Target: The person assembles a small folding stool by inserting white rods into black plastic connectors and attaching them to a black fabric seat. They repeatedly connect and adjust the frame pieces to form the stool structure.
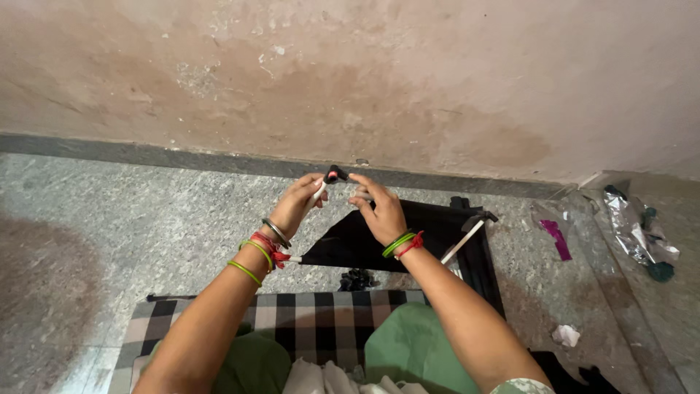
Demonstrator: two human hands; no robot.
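My left hand [300, 201] and my right hand [378, 208] are raised together above the floor, fingertips almost meeting. Between them sits a small black and red piece [334, 174] on the end of a white stick that my left fingers pinch. My right fingers touch the piece from the other side. Both wrists carry green bangles and red thread. Below the hands a black cloth [364, 244] lies spread on the stone floor, with a white rod [462, 241] and black frame bars [481, 255] beside it.
A checked mat [321, 321] covers my lap area over green clothing. A small pile of black pieces [357, 279] lies by the mat. Right of it lie a purple scrap [558, 238], crumpled foil [634, 233] and white paper [566, 335]. A stained wall [364, 73] stands ahead.
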